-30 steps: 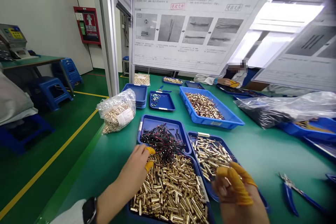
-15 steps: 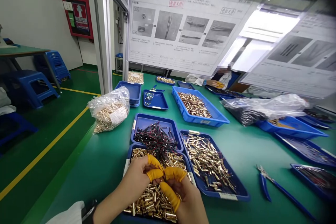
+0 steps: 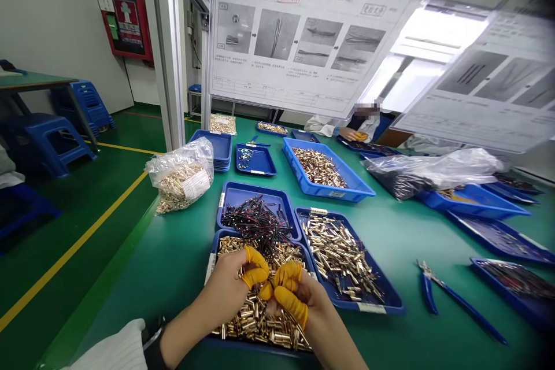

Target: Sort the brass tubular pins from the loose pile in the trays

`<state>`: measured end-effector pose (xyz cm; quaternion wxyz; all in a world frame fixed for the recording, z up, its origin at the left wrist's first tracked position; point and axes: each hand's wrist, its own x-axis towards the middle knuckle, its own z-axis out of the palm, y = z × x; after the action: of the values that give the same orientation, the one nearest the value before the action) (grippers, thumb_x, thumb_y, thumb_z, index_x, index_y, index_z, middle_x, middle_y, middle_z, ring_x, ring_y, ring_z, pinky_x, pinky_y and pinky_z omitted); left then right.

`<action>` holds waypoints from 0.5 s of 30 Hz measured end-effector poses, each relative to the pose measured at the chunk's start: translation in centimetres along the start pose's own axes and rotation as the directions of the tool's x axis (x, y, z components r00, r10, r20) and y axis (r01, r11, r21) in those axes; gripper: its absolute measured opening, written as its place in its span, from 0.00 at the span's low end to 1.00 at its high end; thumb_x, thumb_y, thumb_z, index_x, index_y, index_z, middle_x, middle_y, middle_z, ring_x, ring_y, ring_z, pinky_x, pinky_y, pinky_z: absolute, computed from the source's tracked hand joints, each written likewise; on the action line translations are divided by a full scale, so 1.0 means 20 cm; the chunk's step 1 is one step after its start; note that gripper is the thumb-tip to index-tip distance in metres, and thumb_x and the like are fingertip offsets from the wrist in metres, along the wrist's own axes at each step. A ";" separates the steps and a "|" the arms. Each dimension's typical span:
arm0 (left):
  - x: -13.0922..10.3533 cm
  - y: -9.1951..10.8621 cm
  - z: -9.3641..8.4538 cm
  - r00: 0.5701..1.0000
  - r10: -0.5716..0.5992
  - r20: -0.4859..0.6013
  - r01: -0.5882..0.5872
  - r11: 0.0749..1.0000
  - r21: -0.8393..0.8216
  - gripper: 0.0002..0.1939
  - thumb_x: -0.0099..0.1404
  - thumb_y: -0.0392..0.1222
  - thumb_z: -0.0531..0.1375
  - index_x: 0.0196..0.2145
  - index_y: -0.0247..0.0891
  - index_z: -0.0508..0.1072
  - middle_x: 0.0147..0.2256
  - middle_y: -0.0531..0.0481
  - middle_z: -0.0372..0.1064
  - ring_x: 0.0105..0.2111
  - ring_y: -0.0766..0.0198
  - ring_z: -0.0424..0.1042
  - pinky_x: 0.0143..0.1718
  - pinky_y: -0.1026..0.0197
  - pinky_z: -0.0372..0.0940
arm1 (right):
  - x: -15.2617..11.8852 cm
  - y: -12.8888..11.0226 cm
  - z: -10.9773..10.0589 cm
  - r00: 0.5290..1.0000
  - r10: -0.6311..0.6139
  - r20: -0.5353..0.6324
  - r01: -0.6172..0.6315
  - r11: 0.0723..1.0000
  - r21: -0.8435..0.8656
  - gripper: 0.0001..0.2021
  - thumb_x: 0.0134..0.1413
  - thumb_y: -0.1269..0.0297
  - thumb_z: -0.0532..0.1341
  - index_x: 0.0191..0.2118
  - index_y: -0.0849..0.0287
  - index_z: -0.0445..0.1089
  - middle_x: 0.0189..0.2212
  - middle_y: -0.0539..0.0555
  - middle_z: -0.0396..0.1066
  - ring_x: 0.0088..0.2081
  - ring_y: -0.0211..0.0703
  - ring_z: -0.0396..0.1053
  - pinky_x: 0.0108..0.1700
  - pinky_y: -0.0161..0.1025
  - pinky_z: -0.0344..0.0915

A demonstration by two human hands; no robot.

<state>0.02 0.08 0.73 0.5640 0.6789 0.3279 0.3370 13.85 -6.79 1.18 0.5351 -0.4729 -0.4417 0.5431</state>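
Note:
My left hand point(image 3: 234, 280) and my right hand point(image 3: 299, 298), both with yellow finger cots on the fingertips, meet over a blue tray point(image 3: 211, 266) full of small brass tubes point(image 3: 249, 324). The left fingers are pinched together; what lies between them is too small to make out. The right fingers are curled closed, and a thin strand shows below them, its kind unclear. Just beyond, a second blue tray point(image 3: 243, 187) bears a heap of thin dark wires point(image 3: 255, 217), some spilling over the brass tubes. To the right stands a tray point(image 3: 381, 305) of brass tubes with wires point(image 3: 338, 248).
Blue-handled pliers point(image 3: 451, 295) lie at right, near a tray of wires point(image 3: 515, 286). Further back are a blue bin point(image 3: 329, 191), a bag of brass parts point(image 3: 184, 179) and stacked trays point(image 3: 212, 147). Instruction sheets point(image 3: 295, 69) hang above. Another person's hand point(image 3: 349, 134) shows across the table.
My hands have drawn slightly apart, and the right fingers have curled in more. The view has shifted a little.

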 end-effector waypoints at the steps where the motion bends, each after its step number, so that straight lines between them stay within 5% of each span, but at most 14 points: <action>1: 0.00 0.00 0.00 1.000 0.008 -0.014 -0.008 1.000 0.023 0.06 0.56 0.31 0.54 0.26 0.36 0.70 0.26 0.52 0.67 0.29 0.63 0.65 0.30 0.64 0.60 | 0.01 0.00 -0.02 1.000 -0.006 -0.004 0.006 1.000 0.021 0.11 0.43 0.59 0.67 0.26 0.58 0.66 0.19 0.49 0.72 0.23 0.39 0.71 0.25 0.33 0.66; 4: 0.01 -0.02 0.00 1.000 0.015 -0.004 -0.015 0.991 0.130 0.07 0.57 0.29 0.53 0.29 0.37 0.70 0.30 0.51 0.68 0.31 0.62 0.66 0.33 0.63 0.61 | 0.01 0.00 -0.08 0.987 -0.046 -0.154 0.053 0.998 0.041 0.12 0.34 0.65 0.72 0.28 0.58 0.70 0.20 0.48 0.74 0.24 0.41 0.72 0.25 0.35 0.69; 8: -0.01 -0.06 0.01 0.978 0.078 0.196 -0.157 0.890 0.429 0.11 0.57 0.25 0.54 0.33 0.38 0.70 0.35 0.49 0.67 0.37 0.59 0.66 0.37 0.60 0.63 | 0.00 -0.02 -0.13 0.931 -0.092 -0.353 0.093 0.996 -0.014 0.11 0.31 0.68 0.72 0.28 0.56 0.75 0.22 0.49 0.75 0.24 0.41 0.71 0.29 0.37 0.70; 11: -0.02 -0.08 0.03 0.929 0.157 0.336 -0.339 0.726 0.598 0.15 0.55 0.21 0.52 0.34 0.38 0.69 0.41 0.47 0.66 0.43 0.56 0.63 0.42 0.56 0.62 | 0.00 -0.03 -0.10 0.935 -0.136 -0.327 0.106 0.989 -0.107 0.05 0.34 0.67 0.70 0.24 0.56 0.76 0.15 0.47 0.72 0.19 0.39 0.67 0.26 0.37 0.66; 15: -0.01 -0.08 0.05 0.891 0.156 0.427 -0.432 0.584 0.688 0.15 0.55 0.18 0.51 0.31 0.35 0.68 0.43 0.45 0.66 0.43 0.56 0.63 0.42 0.57 0.63 | -0.01 -0.02 -0.06 0.959 -0.146 -0.244 0.095 0.974 -0.207 0.05 0.40 0.65 0.67 0.21 0.58 0.74 0.11 0.45 0.64 0.17 0.36 0.61 0.24 0.35 0.61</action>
<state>0.61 -0.42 -0.97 0.2021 0.9430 0.2241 0.1401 15.10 -6.93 1.40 0.5717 -0.5613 -0.4471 0.3977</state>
